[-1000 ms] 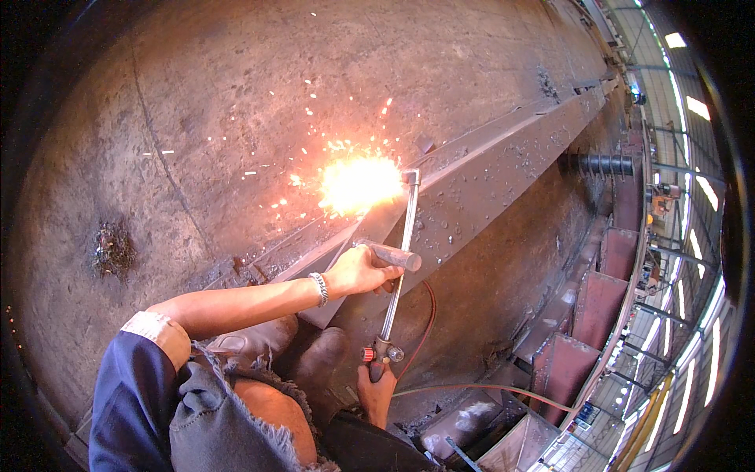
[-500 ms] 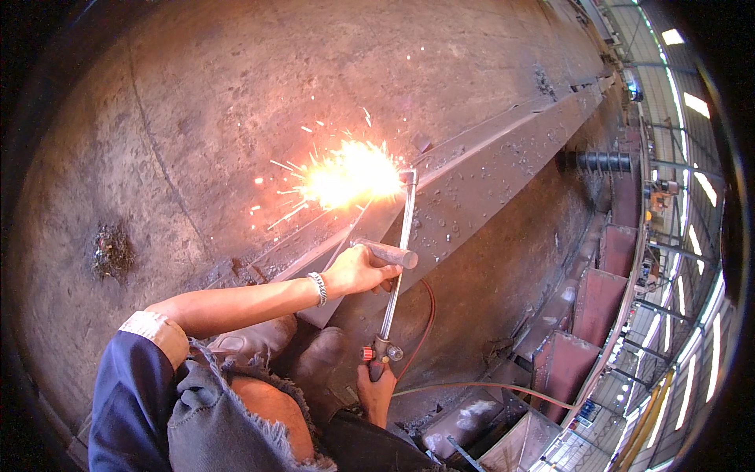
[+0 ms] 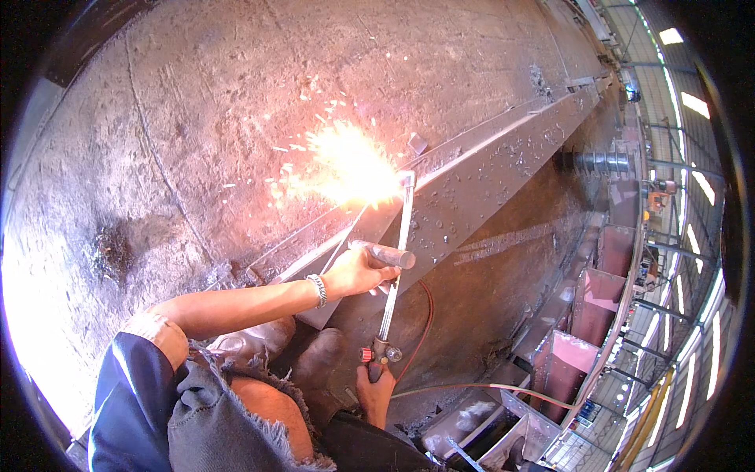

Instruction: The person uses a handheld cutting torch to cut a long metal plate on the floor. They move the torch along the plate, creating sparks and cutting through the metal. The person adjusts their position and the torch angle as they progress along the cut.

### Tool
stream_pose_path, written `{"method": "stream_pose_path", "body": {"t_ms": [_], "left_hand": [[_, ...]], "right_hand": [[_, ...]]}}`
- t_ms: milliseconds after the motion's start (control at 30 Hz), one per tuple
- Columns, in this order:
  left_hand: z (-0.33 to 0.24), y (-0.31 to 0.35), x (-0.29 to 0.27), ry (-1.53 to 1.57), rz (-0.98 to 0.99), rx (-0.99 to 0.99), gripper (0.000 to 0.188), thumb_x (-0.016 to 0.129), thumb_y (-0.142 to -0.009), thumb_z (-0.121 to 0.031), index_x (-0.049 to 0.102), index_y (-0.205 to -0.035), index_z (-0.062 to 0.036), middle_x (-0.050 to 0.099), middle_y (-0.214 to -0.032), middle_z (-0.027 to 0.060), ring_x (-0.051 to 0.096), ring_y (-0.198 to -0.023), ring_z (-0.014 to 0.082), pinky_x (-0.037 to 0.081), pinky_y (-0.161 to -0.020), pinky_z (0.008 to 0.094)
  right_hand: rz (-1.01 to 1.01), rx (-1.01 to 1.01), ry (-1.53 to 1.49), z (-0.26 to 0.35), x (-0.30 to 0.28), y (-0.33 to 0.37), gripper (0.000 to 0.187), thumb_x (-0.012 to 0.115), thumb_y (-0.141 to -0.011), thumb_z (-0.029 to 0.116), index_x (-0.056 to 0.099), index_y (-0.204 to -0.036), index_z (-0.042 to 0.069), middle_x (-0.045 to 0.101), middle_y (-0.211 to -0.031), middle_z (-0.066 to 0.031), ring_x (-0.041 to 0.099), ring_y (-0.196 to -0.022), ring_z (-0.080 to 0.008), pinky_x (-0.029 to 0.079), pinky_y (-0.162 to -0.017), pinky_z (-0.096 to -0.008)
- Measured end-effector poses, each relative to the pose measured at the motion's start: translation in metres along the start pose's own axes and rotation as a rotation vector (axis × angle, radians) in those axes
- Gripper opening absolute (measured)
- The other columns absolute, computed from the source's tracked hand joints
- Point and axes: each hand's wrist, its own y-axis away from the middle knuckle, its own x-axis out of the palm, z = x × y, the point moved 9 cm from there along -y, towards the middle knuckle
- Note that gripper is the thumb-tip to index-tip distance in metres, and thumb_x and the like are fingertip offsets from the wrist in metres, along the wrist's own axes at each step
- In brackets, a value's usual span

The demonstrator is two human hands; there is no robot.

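My right hand [image 3: 376, 393] is wrapped round the handle of a cutting torch [image 3: 406, 220], just below its red and metal valve knobs. The torch's long silvery tubes run up and away to an angled head. There, a blinding white flare with sparks [image 3: 354, 169] hides the nozzle and the spot it touches on the long steel beam [image 3: 487, 173]. My left hand [image 3: 355, 275], with a chain bracelet at the wrist, is closed on a short round metal bar [image 3: 391, 255]. The bar lies crosswise against the torch tubes, with the fingertips beside them.
A red hose [image 3: 431, 315] loops from the torch, and a paler hose [image 3: 487, 385] runs right. Reddish steel box-shaped pieces [image 3: 602, 295] line the right side. A small steel block [image 3: 417, 143] lies beyond the torch head. A dark debris heap [image 3: 110, 250] is at left.
The flare and its sparks now reach farther up. The floor and left edge look brighter. Both hands and the torch hold nearly the same place.
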Motion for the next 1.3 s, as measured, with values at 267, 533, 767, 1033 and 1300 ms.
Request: {"method": "stream_pose_path", "body": {"t_ms": [267,533,767,1033,1300], "left_hand": [[-0.017,0.016,-0.005,-0.133,-0.019,-0.107,0.035,0.064,-0.09,-0.037,0.076,-0.086,-0.0053,0.074,-0.077,0.0018,0.063,-0.061,0.0078,0.052,-0.063,0.0245],[-0.012,0.013,-0.005,-0.09,-0.014,-0.095,0.029,0.065,-0.091,-0.031,0.073,-0.095,-0.003,0.074,-0.081,0.0046,0.066,-0.066,0.0086,0.052,-0.061,0.0247],[0.0,0.008,-0.007,0.024,-0.025,-0.053,0.033,0.064,-0.09,-0.036,0.075,-0.096,-0.0049,0.074,-0.079,0.0032,0.066,-0.064,0.0088,0.053,-0.062,0.0253],[-0.01,0.01,-0.004,-0.019,-0.028,-0.038,0.034,0.066,-0.089,-0.038,0.074,-0.103,-0.0074,0.074,-0.079,0.0033,0.063,-0.057,0.0079,0.052,-0.06,0.0245],[-0.003,0.007,0.003,0.051,0.026,-0.073,0.029,0.066,-0.092,-0.028,0.07,-0.101,-0.0011,0.073,-0.09,0.0079,0.07,-0.079,0.0132,0.051,-0.058,0.0253]], "right_hand": [[-0.004,-0.012,0.007,-0.005,0.001,-0.001,0.026,0.066,-0.075,0.016,0.062,-0.09,-0.005,0.063,-0.072,-0.0121,0.058,-0.068,-0.0178,0.047,-0.067,-0.0367],[-0.003,-0.015,-0.022,0.0,0.0,0.0,0.025,0.067,-0.075,0.017,0.061,-0.083,-0.006,0.06,-0.066,-0.0131,0.055,-0.064,-0.0166,0.046,-0.063,-0.0373],[-0.012,-0.051,-0.007,0.003,0.001,-0.002,0.026,0.068,-0.076,0.019,0.06,-0.081,-0.005,0.059,-0.064,-0.0133,0.054,-0.061,-0.0168,0.046,-0.061,-0.0373],[-0.015,-0.082,0.008,-0.004,0.002,-0.005,0.026,0.068,-0.076,0.02,0.061,-0.082,-0.004,0.061,-0.064,-0.0154,0.057,-0.06,-0.0194,0.047,-0.061,-0.0369],[-0.028,-0.081,0.056,-0.025,0.004,-0.007,0.028,0.069,-0.076,0.021,0.062,-0.083,-0.005,0.062,-0.066,-0.018,0.06,-0.061,-0.0214,0.047,-0.062,-0.0378]]}}
